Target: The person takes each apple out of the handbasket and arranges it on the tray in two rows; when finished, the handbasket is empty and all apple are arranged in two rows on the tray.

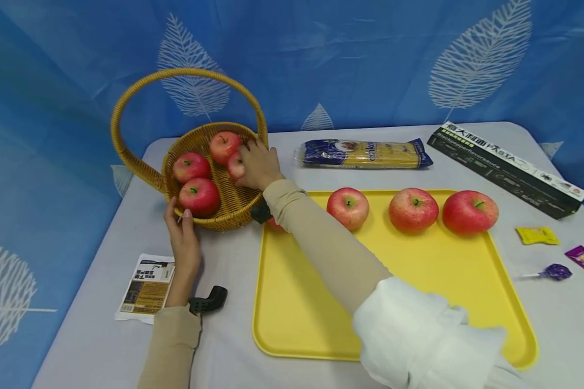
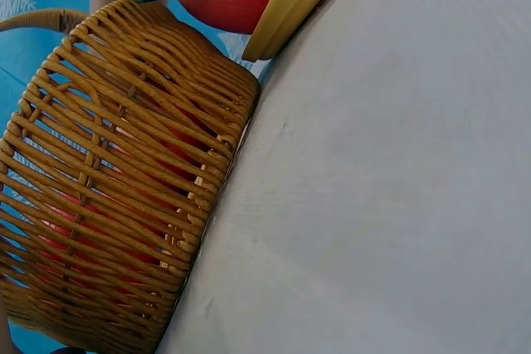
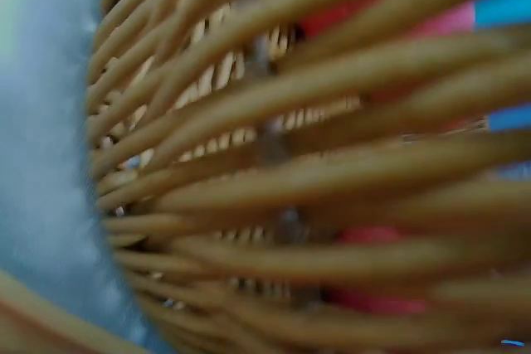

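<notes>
**Both Sides Busy at the Far Left**

Head view first, and look at this: the right hand [image 1: 260, 165] dips into a round, golden-brown wicker basket [image 1: 224, 222] with a tall arched handle, fingers curled over a pale-and-red round apple [image 1: 236, 167] inside. Coming from above makes sense, I'd say, with woven walls all round. The left hand [image 1: 184, 243] has its fingers parted and fairly straight, touching the basket's near side without wrapping round anything, presumably to stop it sliding. Three glossy red apples [image 1: 199, 197] share the basket, two at the left, one at the back, which seems to leave the right side roomy. Over on the white counter [image 1: 226, 340], a shallow yellow rectangular tray [image 1: 379, 302] carries four round red apples [image 1: 413, 209] along its far edge, one half hidden behind the right forearm.

Left wrist view: woven slats up close, red showing through, the tray's rim near the basket; that nearness probably shortens the reach. No grip to judge here.

Right wrist view: blurred weave everywhere, red in the gaps, and from this angle I can't tell the fingers' hold.
</notes>
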`<state>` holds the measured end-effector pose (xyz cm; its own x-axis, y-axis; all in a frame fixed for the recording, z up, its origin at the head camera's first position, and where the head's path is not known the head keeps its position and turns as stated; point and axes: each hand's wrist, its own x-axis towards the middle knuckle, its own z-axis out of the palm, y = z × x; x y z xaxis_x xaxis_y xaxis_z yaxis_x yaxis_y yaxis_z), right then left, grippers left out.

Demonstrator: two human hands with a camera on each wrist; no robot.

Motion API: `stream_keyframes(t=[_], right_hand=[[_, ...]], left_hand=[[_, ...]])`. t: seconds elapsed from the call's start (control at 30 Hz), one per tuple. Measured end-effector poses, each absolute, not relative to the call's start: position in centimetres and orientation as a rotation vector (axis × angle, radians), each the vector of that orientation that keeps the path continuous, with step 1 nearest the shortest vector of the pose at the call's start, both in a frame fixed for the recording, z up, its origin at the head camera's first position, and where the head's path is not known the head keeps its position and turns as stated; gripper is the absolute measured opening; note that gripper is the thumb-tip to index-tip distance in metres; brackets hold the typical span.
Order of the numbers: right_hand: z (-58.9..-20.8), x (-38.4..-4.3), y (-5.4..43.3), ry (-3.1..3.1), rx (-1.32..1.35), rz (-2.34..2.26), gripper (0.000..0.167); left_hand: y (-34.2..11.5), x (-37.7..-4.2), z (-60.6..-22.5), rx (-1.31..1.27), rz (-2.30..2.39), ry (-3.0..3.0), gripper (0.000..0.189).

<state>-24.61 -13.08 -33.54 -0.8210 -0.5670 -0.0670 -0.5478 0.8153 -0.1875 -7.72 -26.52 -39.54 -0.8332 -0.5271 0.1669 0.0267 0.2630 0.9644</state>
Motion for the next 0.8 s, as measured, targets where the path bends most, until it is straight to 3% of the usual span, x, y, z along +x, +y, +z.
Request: stream_keyframes(t=[0.23, 0.47, 0.8], right_hand=[[-31.4, -23.6, -11.8, 2.721, -0.908, -0.67, 0.078], [-28.5, -19.2, -6.5, 2.481, -1.129, -1.149, 0.067], [-34.0, -10.5, 0.6, 2.251, -1.503, -1.031, 0.061]], left_hand=[[-26.3, -7.8, -39.7, 0.484, -1.555, -2.091, 0.047], [-26.2, -8.1, -39.7, 0.452, -1.608, -2.061, 0.047], [-26.5, -7.9, -39.9, 0.455, -1.587, -2.079, 0.047]])
